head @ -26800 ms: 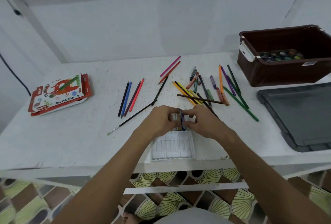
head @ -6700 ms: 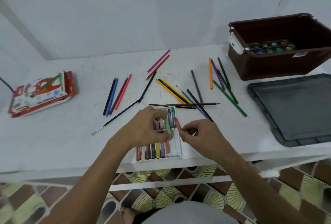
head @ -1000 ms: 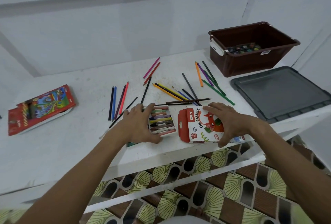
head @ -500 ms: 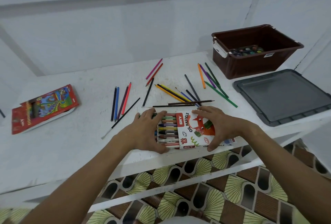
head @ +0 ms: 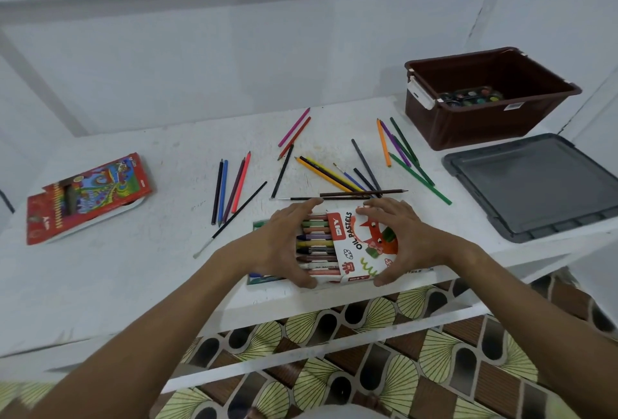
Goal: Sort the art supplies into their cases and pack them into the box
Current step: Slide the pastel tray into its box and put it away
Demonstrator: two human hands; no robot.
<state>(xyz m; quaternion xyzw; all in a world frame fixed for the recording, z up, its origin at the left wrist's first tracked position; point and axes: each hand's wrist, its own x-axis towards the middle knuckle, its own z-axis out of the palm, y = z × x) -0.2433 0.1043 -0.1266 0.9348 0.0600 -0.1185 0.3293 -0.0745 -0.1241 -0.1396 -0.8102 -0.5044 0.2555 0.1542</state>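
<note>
A tray of oil pastels [head: 316,246] lies near the table's front edge, partly inside its white and red oil pastels sleeve [head: 366,244]. My left hand [head: 284,244] grips the tray's left end, thumb at the front and fingers at the back. My right hand [head: 406,238] grips the sleeve from the right in the same way. Several coloured pencils [head: 334,174] and a thin paintbrush [head: 230,221] lie loose behind. The brown box [head: 485,124] at the back right holds a paint palette [head: 471,97].
A red coloured-pencil case [head: 87,197] lies at the left of the white table [head: 117,268]. The grey box lid [head: 535,184] lies at the right, in front of the box. A green-edged item [head: 264,278] shows under my left hand.
The sleeve has slid leftward further over the pastel tray, and my two hands have come closer together. Half a second ago more of the pastels showed.
</note>
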